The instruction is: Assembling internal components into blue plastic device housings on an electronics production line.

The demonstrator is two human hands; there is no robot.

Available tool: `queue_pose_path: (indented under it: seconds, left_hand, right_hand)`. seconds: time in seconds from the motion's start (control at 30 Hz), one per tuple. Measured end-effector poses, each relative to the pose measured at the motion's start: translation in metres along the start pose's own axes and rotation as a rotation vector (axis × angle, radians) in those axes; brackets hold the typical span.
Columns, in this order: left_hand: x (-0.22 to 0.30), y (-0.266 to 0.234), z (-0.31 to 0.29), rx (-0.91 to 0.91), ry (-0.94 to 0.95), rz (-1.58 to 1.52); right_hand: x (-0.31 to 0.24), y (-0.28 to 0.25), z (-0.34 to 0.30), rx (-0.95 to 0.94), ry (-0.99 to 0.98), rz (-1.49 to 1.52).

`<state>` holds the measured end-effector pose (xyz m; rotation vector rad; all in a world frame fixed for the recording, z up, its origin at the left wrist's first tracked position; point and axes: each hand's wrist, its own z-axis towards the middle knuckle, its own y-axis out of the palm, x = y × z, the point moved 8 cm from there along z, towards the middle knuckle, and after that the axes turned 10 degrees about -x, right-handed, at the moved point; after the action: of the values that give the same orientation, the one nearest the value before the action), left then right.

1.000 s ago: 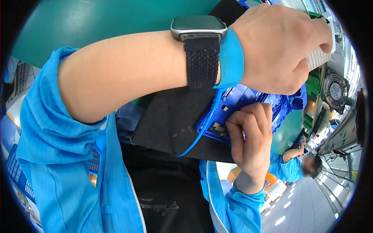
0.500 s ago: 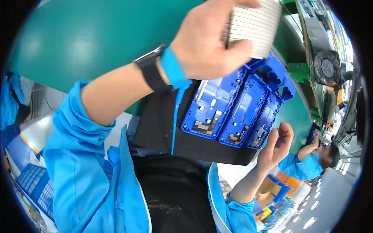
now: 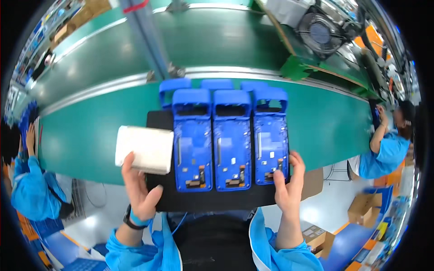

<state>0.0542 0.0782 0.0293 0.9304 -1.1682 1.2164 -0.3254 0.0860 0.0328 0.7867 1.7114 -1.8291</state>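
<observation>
Blue plastic frames fill the middle of what we see: three phone housings (image 3: 193,144) (image 3: 232,143) (image 3: 270,141) lie side by side on a black mat (image 3: 212,201), each long and rectangular, and behind them we count three more blue pieces (image 3: 175,84) poking out at the far edge. The mat sits on a green conveyor belt (image 3: 81,140) bordered by a grey metal rail (image 3: 99,88). Our left hand (image 3: 138,189) grips a white rectangular pad (image 3: 144,148) from below, thumb and fingers closed on its near edge, the pad lying just beside the leftmost housing. Our right hand (image 3: 285,183) rests at the mat's right corner, fingers curled loosely and touching the near end of the rightmost housing. One grey fan (image 3: 322,32) stands beyond the belt at upper right. Brown cardboard boxes (image 3: 361,207) sit on the floor at lower right. Two other people in blue sleeves work at the belt, one far left (image 3: 27,189), one far right (image 3: 384,151).
</observation>
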Motion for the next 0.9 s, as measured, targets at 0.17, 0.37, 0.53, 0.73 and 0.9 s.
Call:
queue_pose_path:
  seconds: [0.17, 0.37, 0.53, 0.73, 0.9]
  left_hand:
    - [0.031, 0.003, -0.001, 0.110, 0.125, -0.014]
    - [0.049, 0.056, 0.010, -0.123, 0.286, -0.149]
    - [0.050, 0.165, 0.044, -0.556, 0.239, -0.251]
    - [0.038, 0.240, 0.065, -0.842, -0.024, -0.371]
    - [0.027, 0.285, 0.095, -0.846, -0.127, -0.698]
  right_hand:
    - [0.032, 0.001, -0.002, 0.102, 0.066, 0.724]
    - [0.070, -0.060, 0.006, 0.135, 0.070, 0.706]
    - [0.150, -0.133, 0.045, -0.021, 0.152, 0.531]
    - [0.109, -0.158, 0.044, 0.306, -0.067, -0.258]
    - [-0.019, -0.071, -0.007, -0.129, -0.330, -0.333]
